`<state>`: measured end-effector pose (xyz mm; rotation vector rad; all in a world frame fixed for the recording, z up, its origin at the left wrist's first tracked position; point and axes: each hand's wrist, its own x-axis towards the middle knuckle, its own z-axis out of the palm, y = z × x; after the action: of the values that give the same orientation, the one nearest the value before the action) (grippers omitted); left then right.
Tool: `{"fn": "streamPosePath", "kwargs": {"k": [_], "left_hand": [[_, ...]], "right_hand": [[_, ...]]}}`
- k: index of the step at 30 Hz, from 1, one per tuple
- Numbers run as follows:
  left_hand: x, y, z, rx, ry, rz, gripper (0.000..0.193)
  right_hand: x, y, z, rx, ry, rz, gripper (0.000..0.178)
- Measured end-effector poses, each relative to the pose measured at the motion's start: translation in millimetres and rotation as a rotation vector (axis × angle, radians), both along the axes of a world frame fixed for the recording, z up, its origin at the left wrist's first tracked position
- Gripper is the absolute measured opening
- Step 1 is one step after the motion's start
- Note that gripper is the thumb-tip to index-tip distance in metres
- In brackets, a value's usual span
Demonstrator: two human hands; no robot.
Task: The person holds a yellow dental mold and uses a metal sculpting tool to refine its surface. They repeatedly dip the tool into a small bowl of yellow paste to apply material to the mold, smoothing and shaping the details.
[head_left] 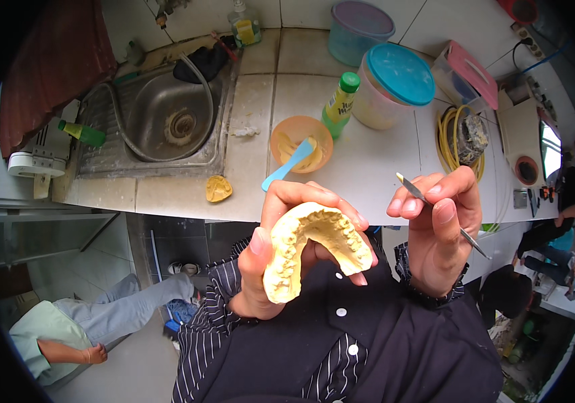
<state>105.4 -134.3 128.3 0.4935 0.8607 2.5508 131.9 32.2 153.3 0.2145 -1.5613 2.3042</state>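
Left fingers (pixel 297 193): half-curled, grasping a horseshoe-shaped, pale-yellow dental cast (pixel 287 258).
Right fingers (pixel 445 218): pinched nearly closed on a slim grey metal tool (pixel 413 189).
Round orange plastic bowl (pixel 301 123): beyond left fingers; yellow material, blue spatula (pixel 297 158) blade inside.
Round clear turquoise-lidded tub (pixel 373 102): beyond right fingers; pale contents.

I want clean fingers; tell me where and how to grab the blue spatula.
Pinch the blue spatula by its handle end, likely best from the front edge of the counter: it slants over the rim of the orange bowl, that end jutting out front-left, the other inside by yellowish residue.
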Motion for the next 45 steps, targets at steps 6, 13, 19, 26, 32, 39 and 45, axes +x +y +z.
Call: {"fn": "streamPosePath", "kwargs": {"k": [6, 13, 19, 26, 32, 39, 45], "left_hand": [[2.1, -0.2, 1.9, -0.058, -0.071, 0.044, 0.074], [-0.2, -4.6, -1.7, -0.081, -0.160, -0.063, 0.079], [2.1, 0.8, 7.0, 0.001, -0.386, -0.136, 0.074], [3.0, 2.5, 7.4, -0.064, -0.356, -0.209, 0.069], [2.7, 3.5, 8.2, -0.051, -0.374, -0.220, 0.068], [0.1, -0.2, 1.0, 0.059, -0.336, -0.309, 0.068], [1.8, 4.5, 7.6, -0.014, -0.376, -0.220, 0.068]], "right_hand": [[12.1, 6.3, 7.0, 0.191, -0.061, 0.071, 0.014], [14.7, 18.7, 12.5, 0.337, -0.058, 0.237, 0.017], [1.3, 29.0, -6.7, 0.364, 0.112, 0.332, 0.014], [-7.2, 34.5, -13.0, 0.368, 0.103, 0.406, 0.019], [-6.9, 32.5, -12.8, 0.359, 0.103, 0.422, 0.021], [-7.1, 33.8, -13.5, 0.380, 0.124, 0.426, 0.022], [-6.2, 33.8, -15.7, 0.341, 0.138, 0.400, 0.020]]}}
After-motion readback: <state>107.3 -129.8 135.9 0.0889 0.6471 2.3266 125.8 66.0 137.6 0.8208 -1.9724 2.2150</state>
